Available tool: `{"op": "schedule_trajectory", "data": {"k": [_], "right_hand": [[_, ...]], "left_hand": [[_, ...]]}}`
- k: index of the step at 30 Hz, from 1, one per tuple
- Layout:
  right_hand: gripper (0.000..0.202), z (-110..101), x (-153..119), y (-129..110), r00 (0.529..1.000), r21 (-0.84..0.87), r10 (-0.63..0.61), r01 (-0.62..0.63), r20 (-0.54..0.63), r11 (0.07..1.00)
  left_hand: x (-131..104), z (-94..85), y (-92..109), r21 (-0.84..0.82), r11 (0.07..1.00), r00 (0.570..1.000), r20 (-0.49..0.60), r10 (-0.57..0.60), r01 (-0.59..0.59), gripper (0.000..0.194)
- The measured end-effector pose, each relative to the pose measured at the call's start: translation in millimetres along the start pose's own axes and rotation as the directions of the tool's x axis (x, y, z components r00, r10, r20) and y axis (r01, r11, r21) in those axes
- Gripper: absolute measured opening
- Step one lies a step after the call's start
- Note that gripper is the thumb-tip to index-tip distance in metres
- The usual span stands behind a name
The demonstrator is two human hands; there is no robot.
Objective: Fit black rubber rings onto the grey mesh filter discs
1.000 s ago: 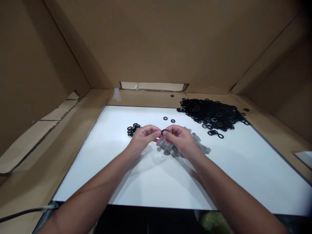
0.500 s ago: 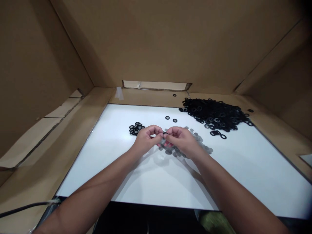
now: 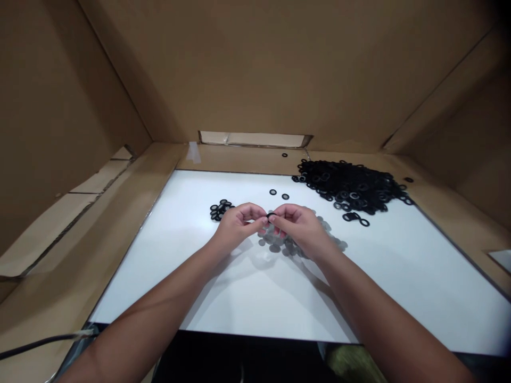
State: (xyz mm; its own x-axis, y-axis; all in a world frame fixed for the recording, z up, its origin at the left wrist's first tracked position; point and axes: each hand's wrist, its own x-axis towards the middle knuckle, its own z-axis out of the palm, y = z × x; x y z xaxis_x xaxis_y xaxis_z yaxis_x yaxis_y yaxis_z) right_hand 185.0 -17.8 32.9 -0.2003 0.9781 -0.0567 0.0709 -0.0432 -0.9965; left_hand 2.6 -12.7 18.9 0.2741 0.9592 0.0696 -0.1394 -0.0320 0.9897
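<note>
Pinched between the fingertips of both hands is a black rubber ring [image 3: 270,215], held above the white board. My left hand [image 3: 240,224] grips its left side and my right hand [image 3: 298,226] its right side, thumbs toward me. Whether a disc sits inside the ring cannot be made out. Below and behind my right hand lie loose grey mesh discs [image 3: 275,248], partly covered by it. Left of my left hand is a small cluster of black rings with grey centres [image 3: 219,209]. Two more disc-filled rings [image 3: 273,192] lie beyond my hands.
A large heap of black rings [image 3: 355,183] spreads over the back right of the white board [image 3: 159,276], with stray rings [image 3: 364,223] at its near edge. Cardboard walls [image 3: 239,69] stand around the back and sides. A black cable [image 3: 40,351] runs in at the lower left.
Both hands keep their pinch on the ring, which has tilted to a flatter angle. My fingers have shifted slightly, and the whole view has moved a little.
</note>
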Motion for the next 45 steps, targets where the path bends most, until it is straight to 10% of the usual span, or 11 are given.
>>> {"op": "schedule_trajectory", "data": {"k": [28, 45], "right_hand": [[0.024, 3, 2, 4, 0.993, -0.08, -0.115, 0.112, -0.038, 0.991], [0.023, 5, -6, -14, 0.999, -0.101, -0.029, 0.027, -0.022, 0.994]], "left_hand": [[-3, 5.3, 9, -0.053, 0.996, 0.997, -0.011, -0.076, 0.075, 0.02], [-3, 2.1, -6, 0.08, 0.987, 0.99, -0.009, 0.137, -0.136, 0.012]]}}
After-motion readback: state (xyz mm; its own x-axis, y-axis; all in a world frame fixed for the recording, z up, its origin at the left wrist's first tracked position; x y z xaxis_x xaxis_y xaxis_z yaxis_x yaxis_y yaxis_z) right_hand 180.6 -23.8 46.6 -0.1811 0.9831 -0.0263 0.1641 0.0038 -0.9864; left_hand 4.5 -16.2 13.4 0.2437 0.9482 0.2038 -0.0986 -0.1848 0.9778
